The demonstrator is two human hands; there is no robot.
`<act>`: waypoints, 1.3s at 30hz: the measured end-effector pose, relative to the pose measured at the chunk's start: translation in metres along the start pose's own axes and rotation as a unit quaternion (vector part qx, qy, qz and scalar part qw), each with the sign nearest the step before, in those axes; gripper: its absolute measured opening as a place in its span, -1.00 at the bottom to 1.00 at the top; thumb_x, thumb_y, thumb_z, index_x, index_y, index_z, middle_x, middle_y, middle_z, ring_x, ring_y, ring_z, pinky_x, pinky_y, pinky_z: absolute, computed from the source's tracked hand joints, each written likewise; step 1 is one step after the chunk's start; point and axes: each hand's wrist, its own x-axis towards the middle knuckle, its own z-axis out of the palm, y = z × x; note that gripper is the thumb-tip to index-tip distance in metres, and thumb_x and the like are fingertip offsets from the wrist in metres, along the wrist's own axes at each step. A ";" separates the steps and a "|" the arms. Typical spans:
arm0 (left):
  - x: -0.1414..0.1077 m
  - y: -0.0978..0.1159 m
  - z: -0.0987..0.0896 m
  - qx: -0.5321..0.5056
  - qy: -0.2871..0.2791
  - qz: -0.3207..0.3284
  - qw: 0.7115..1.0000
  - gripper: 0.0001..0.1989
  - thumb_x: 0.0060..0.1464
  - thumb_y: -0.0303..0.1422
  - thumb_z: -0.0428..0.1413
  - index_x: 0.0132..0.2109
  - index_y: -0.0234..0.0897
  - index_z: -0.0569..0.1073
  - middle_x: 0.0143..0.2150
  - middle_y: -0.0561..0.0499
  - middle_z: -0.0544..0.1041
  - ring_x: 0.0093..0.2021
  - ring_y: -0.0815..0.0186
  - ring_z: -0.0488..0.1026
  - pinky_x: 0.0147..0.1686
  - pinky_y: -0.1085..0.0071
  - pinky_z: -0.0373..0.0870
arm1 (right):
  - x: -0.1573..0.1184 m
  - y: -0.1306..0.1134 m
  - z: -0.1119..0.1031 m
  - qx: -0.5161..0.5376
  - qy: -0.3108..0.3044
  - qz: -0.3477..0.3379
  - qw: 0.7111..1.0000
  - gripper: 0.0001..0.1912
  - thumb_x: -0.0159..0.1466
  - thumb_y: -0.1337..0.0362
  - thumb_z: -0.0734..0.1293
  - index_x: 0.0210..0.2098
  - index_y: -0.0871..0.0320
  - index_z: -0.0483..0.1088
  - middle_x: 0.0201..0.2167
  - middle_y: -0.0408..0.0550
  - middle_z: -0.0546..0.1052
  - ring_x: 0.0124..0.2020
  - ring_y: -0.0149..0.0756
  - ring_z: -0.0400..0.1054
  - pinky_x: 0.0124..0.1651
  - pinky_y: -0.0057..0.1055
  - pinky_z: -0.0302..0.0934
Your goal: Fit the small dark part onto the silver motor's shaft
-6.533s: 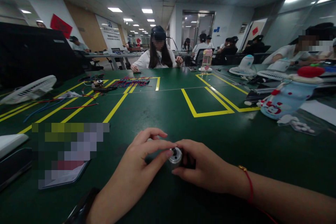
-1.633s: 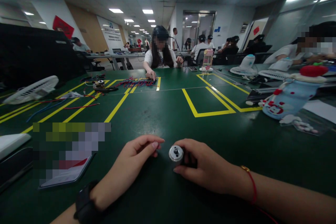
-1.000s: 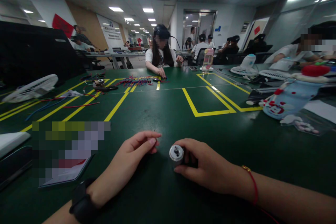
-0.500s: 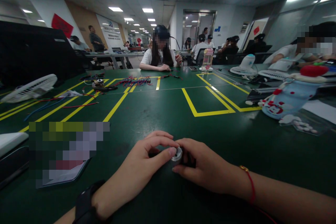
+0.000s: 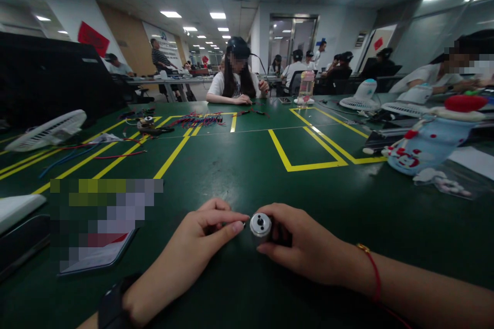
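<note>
My right hand wraps round a small cylindrical motor. Its silver end face points up toward me, showing a dark centre and two smaller holes. Just left of it, my left hand is closed in a pinch of thumb and forefinger. A tiny dark and shiny bit shows at those fingertips, too small to name. A narrow gap separates the left fingertips from the motor. Both hands are low over the green table.
A phone-like flat object, partly pixelated, lies left of my left hand. Wires and a white fan are farther left. At right stand a blue cup and a bag of beads. A person sits opposite.
My left hand has drawn back to the left off the motor's end, baring its face. The right hand keeps its hold in nearly the same place.
</note>
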 end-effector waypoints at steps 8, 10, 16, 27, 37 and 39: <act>0.002 -0.005 0.003 0.060 -0.041 0.044 0.996 -0.82 0.14 -0.32 0.11 -0.20 -0.07 0.62 -0.23 0.03 0.38 -0.19 0.24 0.36 -0.19 0.38 0.26 | -0.001 0.001 0.000 0.004 0.002 0.009 1.000 -0.65 0.15 0.33 0.39 -0.07 0.11 0.33 -0.25 -0.10 0.43 -0.35 -0.36 0.29 -0.34 -0.43 0.18; 0.002 -0.007 0.005 0.078 -0.048 0.055 0.994 -0.82 0.14 -0.33 0.10 -0.20 -0.06 0.61 -0.22 0.03 0.38 -0.18 0.24 0.36 -0.18 0.38 0.26 | -0.001 0.001 0.000 0.004 0.002 0.011 1.000 -0.66 0.15 0.34 0.39 -0.08 0.12 0.33 -0.26 -0.10 0.43 -0.35 -0.35 0.29 -0.34 -0.42 0.18; 0.004 -0.010 0.004 0.108 -0.065 0.069 0.990 -0.83 0.12 -0.37 0.11 -0.25 -0.07 0.62 -0.20 0.03 0.41 -0.16 0.23 0.37 -0.17 0.37 0.28 | 0.000 -0.002 0.000 0.005 -0.002 0.020 1.000 -0.66 0.15 0.34 0.39 -0.08 0.12 0.34 -0.26 -0.10 0.43 -0.36 -0.35 0.29 -0.34 -0.42 0.19; 0.008 -0.022 -0.007 -0.170 0.110 -0.084 0.976 -0.75 0.12 -0.28 0.09 -0.08 -0.20 0.53 -0.27 -0.01 0.53 -0.32 0.28 0.41 -0.34 0.42 0.31 | -0.001 -0.003 -0.002 0.010 -0.004 0.017 1.000 -0.65 0.15 0.33 0.39 -0.07 0.11 0.33 -0.23 -0.09 0.44 -0.35 -0.35 0.30 -0.32 -0.42 0.21; 0.007 -0.016 -0.014 -0.063 0.012 -0.043 0.997 -0.81 0.14 -0.35 0.04 -0.17 -0.21 0.53 -0.31 0.02 0.51 -0.28 0.25 0.43 -0.29 0.40 0.32 | -0.001 -0.005 -0.003 0.008 -0.003 0.010 1.000 -0.67 0.14 0.36 0.37 -0.09 0.11 0.33 -0.26 -0.12 0.42 -0.36 -0.37 0.29 -0.34 -0.45 0.20; 0.004 -0.009 -0.015 0.031 -0.036 0.011 0.999 -0.82 0.13 -0.38 0.05 -0.17 -0.17 0.53 -0.23 0.02 0.50 -0.25 0.25 0.42 -0.26 0.40 0.31 | -0.001 -0.004 -0.002 0.006 -0.001 0.009 1.000 -0.66 0.14 0.36 0.37 -0.09 0.11 0.33 -0.26 -0.12 0.42 -0.36 -0.37 0.29 -0.34 -0.45 0.19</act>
